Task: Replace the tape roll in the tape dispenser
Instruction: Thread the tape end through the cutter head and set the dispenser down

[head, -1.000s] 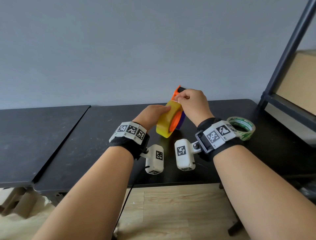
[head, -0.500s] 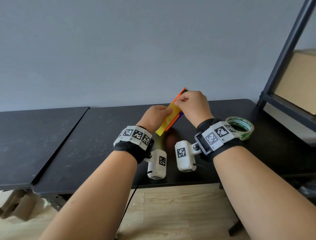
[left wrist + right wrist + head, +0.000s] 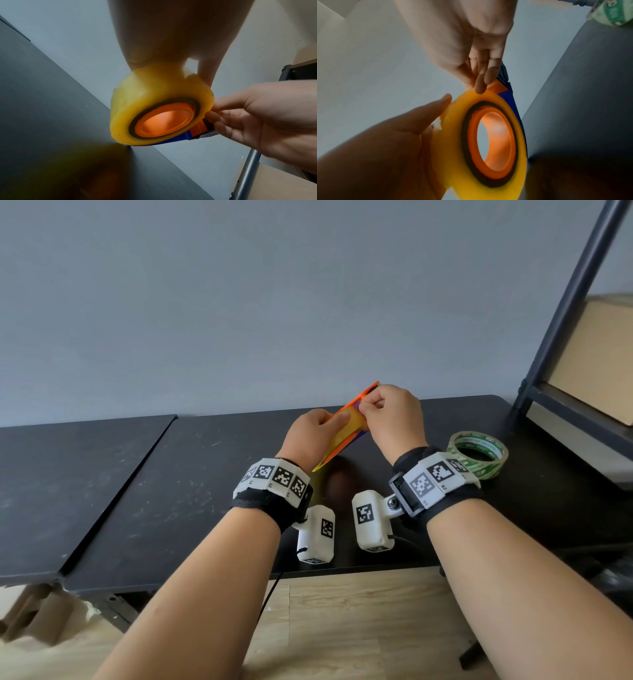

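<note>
A yellow tape roll (image 3: 344,436) sits on the orange hub (image 3: 163,120) of the tape dispenser (image 3: 364,396), whose blue side plate (image 3: 180,137) shows behind it. Both are held tilted above the black table (image 3: 171,491). My left hand (image 3: 337,421) grips the roll's outer face from the left, as the left wrist view (image 3: 171,40) also shows. My right hand (image 3: 365,405) pinches the roll's rim at its upper end, by the dispenser's front. Its fingertips (image 3: 479,88) touch the yellow edge. Whether it holds a loose tape end is hidden.
A clear tape roll with green print (image 3: 478,455) lies flat on the table to the right of my right wrist. A dark metal shelf frame (image 3: 565,302) with a cardboard box (image 3: 596,354) stands at the right. A second black tabletop (image 3: 68,474) adjoins on the left.
The dispenser with the yellow roll has turned from face-on to nearly edge-on and lies more tilted. Both hands kept their hold and shifted slightly with it.
</note>
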The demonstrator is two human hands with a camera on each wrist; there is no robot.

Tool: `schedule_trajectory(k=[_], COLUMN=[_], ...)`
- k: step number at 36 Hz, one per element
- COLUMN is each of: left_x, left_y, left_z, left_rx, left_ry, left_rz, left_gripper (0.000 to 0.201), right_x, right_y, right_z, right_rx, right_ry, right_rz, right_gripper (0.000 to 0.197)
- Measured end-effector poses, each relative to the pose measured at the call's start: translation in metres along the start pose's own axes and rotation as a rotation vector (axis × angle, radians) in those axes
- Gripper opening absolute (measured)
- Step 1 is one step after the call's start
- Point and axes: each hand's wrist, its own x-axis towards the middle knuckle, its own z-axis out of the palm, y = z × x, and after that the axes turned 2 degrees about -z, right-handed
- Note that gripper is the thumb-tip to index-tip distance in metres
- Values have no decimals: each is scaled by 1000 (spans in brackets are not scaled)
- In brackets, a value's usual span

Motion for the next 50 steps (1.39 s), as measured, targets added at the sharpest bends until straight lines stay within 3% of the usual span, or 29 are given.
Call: schedule_trajectory(k=[6,11,18,25,29,36,42,50], left_x=[0,-2,-2,1,0,-5,-9,-4], left_y=[0,0,2,6,8,12,14,14], left_z=[-5,-14,-13,-7,-5,-3,6,10], left_rx=[-7,-111,-121,-44,-3,179,533,698], left_ry=[-22,-127,-108,-74,-74,-19,90,170], left_rz=[0,-40,-66,-44,-48,18,166,242], left_gripper=[34,31,33,24,31,45,57,46], right_x=[-1,3,9,12,11,13,12,9], right_y=[0,-3,-2,2,4,3,2,0], right_z=[0,-11,-10,-7,-5,-5,-5,-8], right_rx=[120,341,209,46,22,-16,-61,-163], right_ry=[-14,-70,-12,80,112,71,87,74], right_rz=[65,207,163,105,60,62,37,34], right_gripper=[13,9,18,6,10,8,10,14])
